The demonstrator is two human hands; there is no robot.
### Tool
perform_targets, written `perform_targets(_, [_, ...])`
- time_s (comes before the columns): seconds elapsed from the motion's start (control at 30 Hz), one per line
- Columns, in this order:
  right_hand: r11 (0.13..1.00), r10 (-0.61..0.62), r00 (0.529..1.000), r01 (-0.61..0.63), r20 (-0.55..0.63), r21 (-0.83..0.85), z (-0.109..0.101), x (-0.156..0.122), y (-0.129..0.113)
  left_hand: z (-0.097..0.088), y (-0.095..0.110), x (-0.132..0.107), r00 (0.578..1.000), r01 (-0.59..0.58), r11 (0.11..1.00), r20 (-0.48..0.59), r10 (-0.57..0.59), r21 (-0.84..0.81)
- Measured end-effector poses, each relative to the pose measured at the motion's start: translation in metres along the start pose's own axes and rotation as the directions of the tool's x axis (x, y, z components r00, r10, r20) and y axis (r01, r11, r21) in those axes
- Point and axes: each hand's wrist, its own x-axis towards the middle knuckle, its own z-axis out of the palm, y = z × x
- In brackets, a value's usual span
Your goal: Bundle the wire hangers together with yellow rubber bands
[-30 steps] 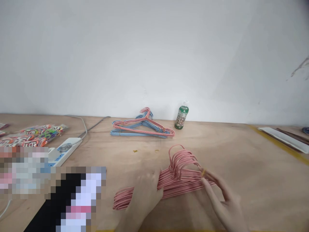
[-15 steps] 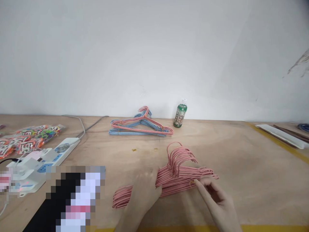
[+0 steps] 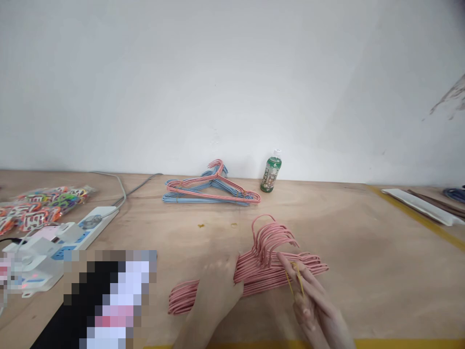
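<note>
A stack of pink clothes hangers (image 3: 269, 276) lies on the wooden table in front of me, its hooks pointing away. My left hand (image 3: 220, 286) is wrapped round the middle-left part of the stack, pressing it together. Over the stack's right part, my right hand (image 3: 312, 295) has a thin yellow rubber band (image 3: 299, 278) stretched between its fingers and thumb. The band is not around the hangers.
Behind lie pink hangers (image 3: 232, 196) on blue hangers (image 3: 203, 199), beside a green bottle (image 3: 271, 172). Two rubber bands (image 3: 234, 225) rest on the table. At left are a power strip (image 3: 98, 225), bagged colourful items (image 3: 39, 213) and a blurred-out object (image 3: 109, 291).
My right hand has lifted the rubber band slightly and spread it open across its fingers. The left hand still grips the pink hangers in the same place.
</note>
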Motion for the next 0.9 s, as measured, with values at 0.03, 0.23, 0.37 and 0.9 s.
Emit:
perform_targets(0.03, [0.999,0.004,1.0,-0.004,-0.002,0.032,-0.002,0.0,-0.001,0.0,0.0,0.0,1.0,0.0,1.0,-0.004,0.0,0.001])
perform_targets(0.23, [0.985,0.009,0.991,-0.031,0.132,0.168,-0.006,0.004,-0.008,-0.002,0.002,-0.003,1.0,-0.014,1.0,-0.012,0.014,0.009])
perform_targets(0.37, [0.988,0.003,0.98,-0.034,0.2,0.152,-0.003,0.018,-0.02,0.0,0.002,-0.003,1.0,-0.011,1.0,-0.008,0.012,0.016])
perform_targets(0.9, [0.937,0.041,0.855,0.146,0.517,-0.317,0.049,0.049,-0.059,0.003,0.003,-0.01,1.0,-0.014,1.0,0.014,0.014,0.016])
